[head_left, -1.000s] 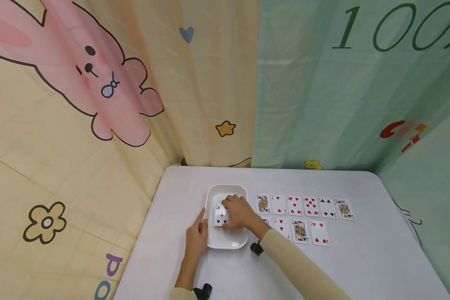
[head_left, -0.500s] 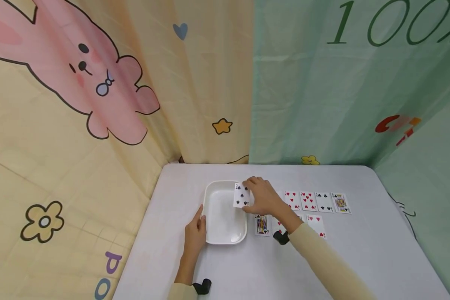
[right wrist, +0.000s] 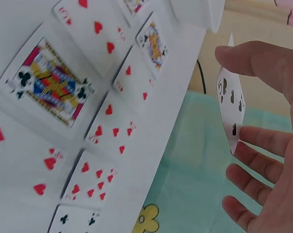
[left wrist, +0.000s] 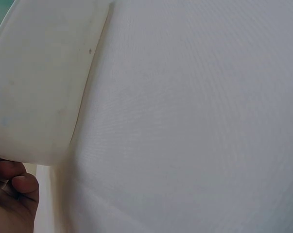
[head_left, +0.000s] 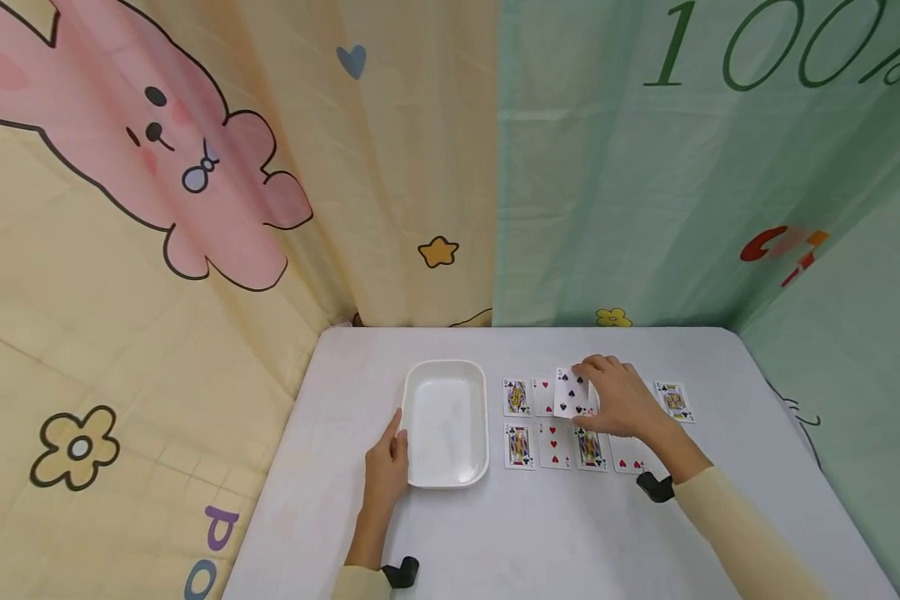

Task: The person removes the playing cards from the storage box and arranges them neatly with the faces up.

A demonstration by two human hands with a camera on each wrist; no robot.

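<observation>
My right hand [head_left: 622, 400] pinches a five of spades [head_left: 570, 392] between thumb and fingers, above the upper row of playing cards. In the right wrist view that card [right wrist: 230, 97] stands nearly edge-on, with its lower fingers loosely bent. My left hand [head_left: 385, 467] holds the left side of a white rectangular tray [head_left: 447, 425], whose bare floor shows. From the left wrist, curled fingers [left wrist: 25, 184] touch the edge of the tray [left wrist: 39, 87]. The raised card and right hand cover part of the upper row.
Two rows of face-up cards lie right of the tray, among them a king of clubs [right wrist: 54, 82], several hearts cards [right wrist: 90, 179] and a face card [head_left: 674, 402] at the upper row's right end. The white table [head_left: 510, 542] backs onto printed curtains [head_left: 570, 183].
My right hand has lifted the five of spades out of the tray and carried it right, over the upper card row. The left hand stays at the tray's left side.
</observation>
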